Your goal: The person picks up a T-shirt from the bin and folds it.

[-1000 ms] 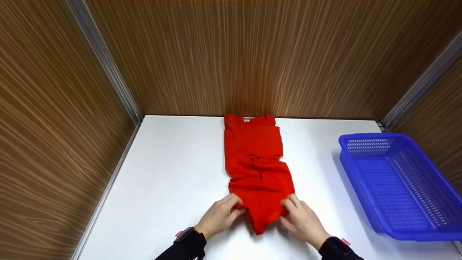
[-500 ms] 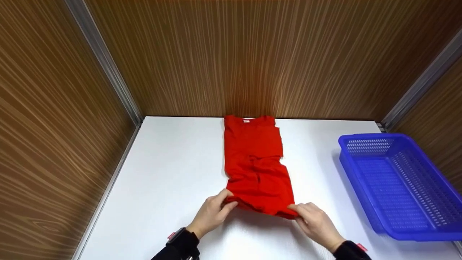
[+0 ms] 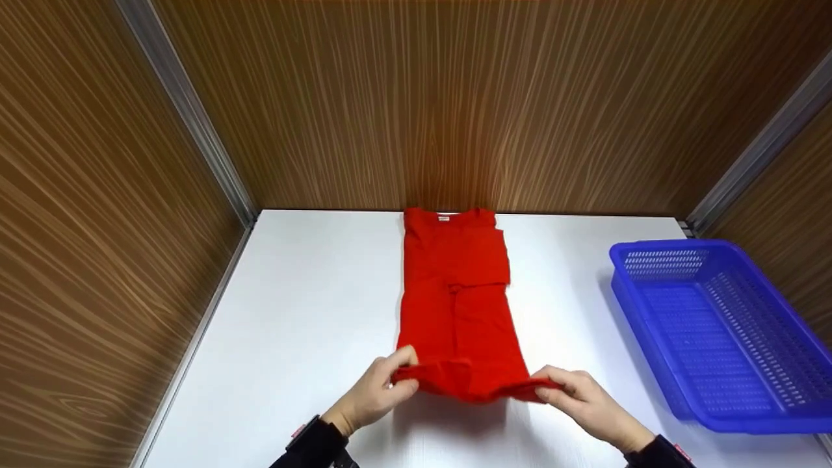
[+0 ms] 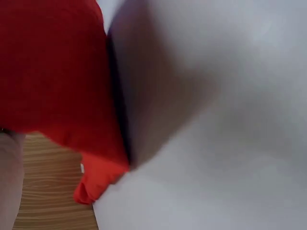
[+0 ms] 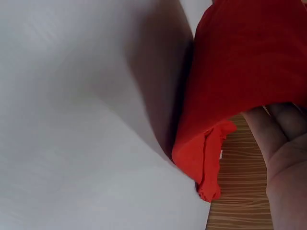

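Observation:
A red shirt (image 3: pixel 455 318) lies lengthwise on the white table (image 3: pixel 312 292), its sides folded inward and its collar with a small white label at the back. My left hand (image 3: pixel 377 390) pinches the near left corner of its hem between thumb and fingers. At the near right corner, my right hand (image 3: pixel 585 400) pinches the hem in the same way. The hem edge is lifted off the table and sags between the hands, with a shadow under it. Both wrist views show the raised part of the shirt (image 4: pixel 57 72) sloping down to the table.
A blue plastic basket (image 3: pixel 715 338) with perforated sides stands at the right of the table. Wood-grain panels rise behind the table (image 3: pixel 455 104) and at both sides, joined by grey metal corner strips.
Both hands have moved apart, spreading the bunched hem out wide. The hem is now raised toward the hands, and the wrinkles in the shirt's lower half have been pulled flat.

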Demonstrator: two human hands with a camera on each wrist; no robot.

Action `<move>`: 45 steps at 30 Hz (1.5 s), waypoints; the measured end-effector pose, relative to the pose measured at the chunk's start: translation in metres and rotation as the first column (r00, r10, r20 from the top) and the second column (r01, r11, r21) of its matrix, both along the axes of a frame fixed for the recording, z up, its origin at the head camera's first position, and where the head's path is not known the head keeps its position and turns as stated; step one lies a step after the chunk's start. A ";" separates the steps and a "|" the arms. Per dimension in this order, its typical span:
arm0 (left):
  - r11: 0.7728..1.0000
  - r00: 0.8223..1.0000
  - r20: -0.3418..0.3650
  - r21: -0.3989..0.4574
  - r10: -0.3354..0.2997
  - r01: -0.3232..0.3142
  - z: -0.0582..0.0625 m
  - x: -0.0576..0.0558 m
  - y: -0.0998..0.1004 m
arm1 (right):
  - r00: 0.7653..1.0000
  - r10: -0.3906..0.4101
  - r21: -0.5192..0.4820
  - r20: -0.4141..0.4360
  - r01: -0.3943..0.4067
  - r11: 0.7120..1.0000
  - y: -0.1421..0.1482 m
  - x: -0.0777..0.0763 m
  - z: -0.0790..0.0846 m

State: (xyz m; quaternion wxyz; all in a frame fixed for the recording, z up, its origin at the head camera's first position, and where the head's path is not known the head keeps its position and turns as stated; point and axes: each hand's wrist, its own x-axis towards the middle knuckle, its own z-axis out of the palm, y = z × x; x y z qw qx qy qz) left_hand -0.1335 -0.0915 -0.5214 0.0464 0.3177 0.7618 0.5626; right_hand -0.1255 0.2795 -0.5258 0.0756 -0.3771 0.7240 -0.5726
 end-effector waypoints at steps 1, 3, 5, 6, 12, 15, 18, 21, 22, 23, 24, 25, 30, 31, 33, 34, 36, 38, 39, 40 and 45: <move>1.000 0.999 0.022 0.008 -0.027 0.026 0.003 0.001 0.001 | 0.998 0.046 -0.022 0.032 -0.045 0.999 -0.001 0.000 0.003; 0.997 0.995 0.062 0.022 -0.075 0.074 0.010 0.004 0.001 | 0.992 0.102 -0.044 0.073 -0.099 0.994 -0.003 0.001 0.007; 0.993 0.987 0.111 0.041 -0.118 0.114 0.015 0.006 0.000 | 0.990 0.120 -0.051 0.069 -0.116 0.992 -0.003 0.002 0.010; 0.990 0.981 0.138 0.048 -0.136 0.131 0.017 0.007 0.000 | 0.990 0.125 -0.053 0.067 -0.122 0.991 -0.003 0.002 0.012; 0.982 0.934 0.303 0.046 -0.188 0.183 0.021 0.008 -0.001 | 0.980 0.163 -0.060 0.114 -0.157 0.986 -0.003 0.002 0.015; 0.988 0.924 0.350 0.027 -0.153 0.154 0.018 0.003 0.001 | 0.989 0.087 -0.012 0.116 -0.086 0.996 -0.005 -0.004 0.015; 0.993 0.911 0.396 0.056 -0.120 0.106 0.013 -0.004 0.004 | 0.993 -0.027 0.053 0.113 0.021 0.998 -0.008 -0.012 0.016; 0.991 0.898 0.428 0.123 -0.101 0.053 0.009 -0.015 0.009 | 0.982 -0.122 0.103 0.144 0.108 0.989 -0.012 -0.024 0.015; 0.988 0.896 0.435 0.150 -0.094 0.031 0.008 -0.020 0.010 | 0.974 -0.154 0.117 0.164 0.136 0.984 -0.013 -0.028 0.015; 0.983 0.890 0.447 0.181 -0.092 0.011 0.007 -0.025 0.012 | 0.964 -0.181 0.125 0.193 0.159 0.979 -0.014 -0.032 0.014; 0.976 0.877 0.469 0.219 -0.099 -0.008 0.006 -0.030 0.013 | 0.954 -0.206 0.133 0.217 0.180 0.975 -0.016 -0.037 0.014; 0.966 0.862 0.495 0.258 -0.109 -0.026 0.005 -0.035 0.014 | 0.943 -0.231 0.138 0.240 0.203 0.969 -0.017 -0.042 0.013; 0.913 0.786 0.596 0.392 -0.161 -0.110 0.003 -0.060 0.018 | 0.873 -0.340 0.149 0.349 0.307 0.940 -0.023 -0.067 0.009; 0.906 0.778 0.606 0.405 -0.164 -0.125 0.003 -0.064 0.018 | 0.856 -0.363 0.148 0.368 0.332 0.932 -0.024 -0.072 0.007; 0.890 0.770 0.617 0.429 -0.162 -0.156 0.001 -0.073 0.019 | 0.823 -0.410 0.150 0.394 0.382 0.912 -0.027 -0.081 0.004; 0.882 0.763 0.626 0.438 -0.158 -0.176 -0.001 -0.077 0.019 | 0.807 -0.430 0.152 0.405 0.404 0.902 -0.028 -0.086 0.002; 0.870 0.750 0.645 0.444 -0.146 -0.213 -0.005 -0.086 0.019 | 0.778 -0.466 0.163 0.421 0.440 0.883 -0.031 -0.095 -0.003; 0.869 0.741 0.662 0.428 -0.114 -0.248 -0.009 -0.092 0.020 | 0.759 -0.486 0.174 0.433 0.459 0.871 -0.033 -0.102 -0.007; 0.873 0.735 0.672 0.409 -0.090 -0.266 -0.012 -0.095 0.020 | 0.755 -0.489 0.178 0.438 0.460 0.870 -0.033 -0.106 -0.009; 0.878 0.732 0.678 0.387 -0.064 -0.282 -0.013 -0.098 0.021 | 0.752 -0.489 0.180 0.442 0.460 0.869 -0.034 -0.110 -0.011; 0.908 0.758 0.638 0.225 0.138 -0.354 -0.020 -0.111 0.026 | 0.736 -0.506 0.189 0.451 0.475 0.859 -0.038 -0.125 -0.022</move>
